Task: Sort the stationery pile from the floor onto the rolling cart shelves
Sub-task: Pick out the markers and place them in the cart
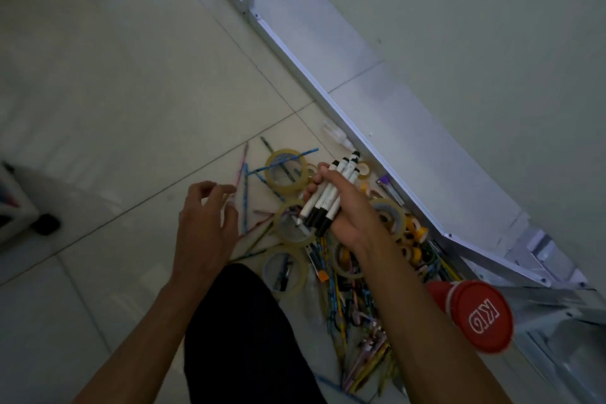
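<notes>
My right hand (347,207) grips a bundle of white markers with black caps (331,193) above the stationery pile (347,289) on the tiled floor. The pile holds several clear tape rolls (286,171), small yellow tape rolls (416,233) and many pencils (244,193). My left hand (206,223) hovers over the floor just left of the pile, fingers loosely curled, holding nothing. At the far left edge, a white corner and a black wheel (47,223) show, perhaps the rolling cart.
A white metal frame (377,154) runs diagonally along the pile's right side. A red lidded container (472,315) lies at the lower right. My dark-clothed knee (242,338) is at the bottom centre. Pale floor tiles (114,92) spread to the left.
</notes>
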